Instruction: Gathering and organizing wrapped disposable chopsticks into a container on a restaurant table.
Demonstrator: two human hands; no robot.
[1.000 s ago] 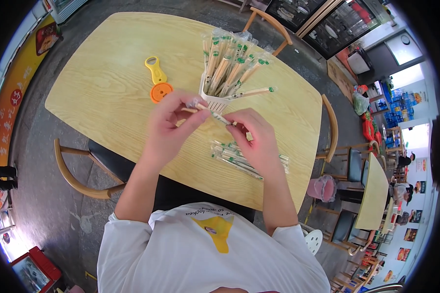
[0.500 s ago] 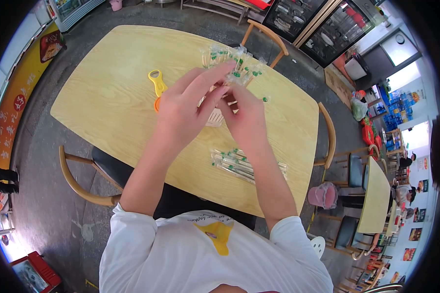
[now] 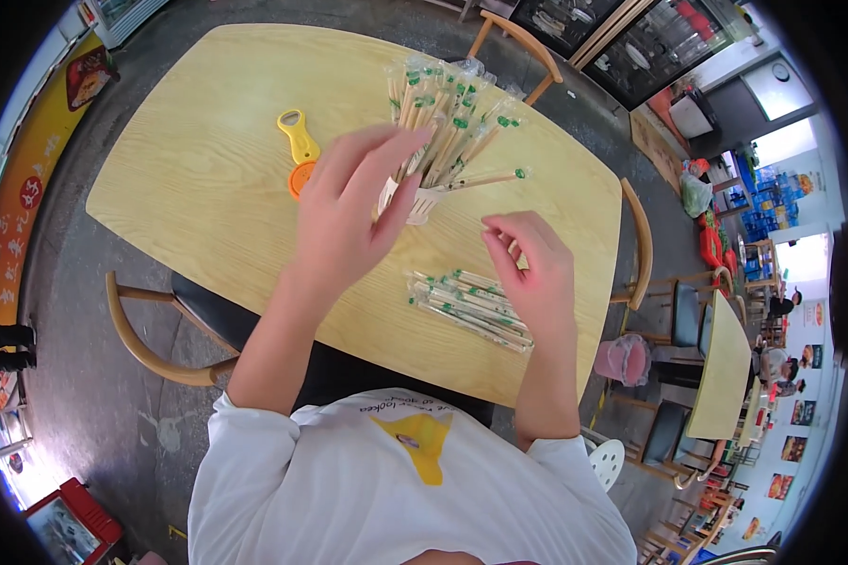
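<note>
A white slotted holder stands on the table, filled with wrapped chopsticks fanning upward, their clear sleeves marked green. One pair leans far out to the right. My left hand is at the holder's left side, thumb and fingers apart, partly covering the holder and the nearest chopsticks; whether it touches them I cannot tell. To the right of the holder, my right hand hovers with bent, parted fingers and nothing visible in them. Below it lies a loose pile of wrapped chopsticks.
A yellow-handled tool with an orange round end lies left of the holder on the pale wooden table. Wooden chairs stand around it. A pink bin is on the floor at the right, near another table.
My hands were together over the holder; now they are apart. The right one has moved right and nearer me, while the left stays by the holder. More of the upright chopsticks shows.
</note>
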